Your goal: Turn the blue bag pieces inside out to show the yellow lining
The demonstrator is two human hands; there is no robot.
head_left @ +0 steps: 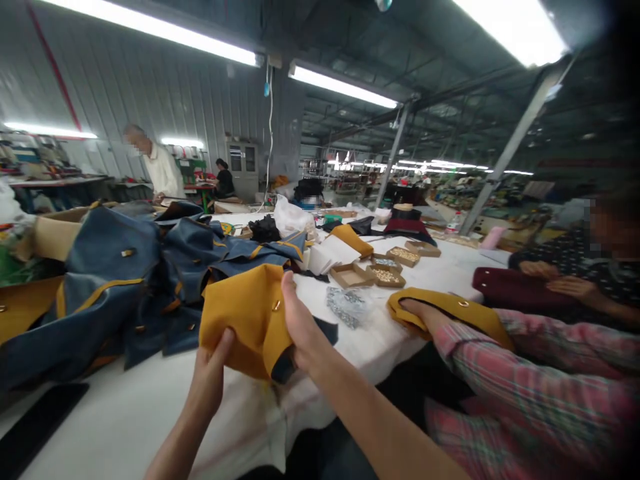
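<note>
A mustard-yellow leather-like bag piece with a dark lining and a small gold clasp is held up over the table's front edge. My left hand grips its lower left side, thumb on the yellow face. On the right side my right hand has its thumb up along the edge, with the fingers hidden behind the piece. To the left lies a heap of dark blue bag pieces with yellow trim and gold clasps. Beyond my right hand is a clear plastic bag of small metal parts.
Small cardboard boxes of metal fittings stand mid-table. On the right, a co-worker in a plaid sleeve handles another yellow piece; another person holds a maroon piece. A dark flat object lies front left.
</note>
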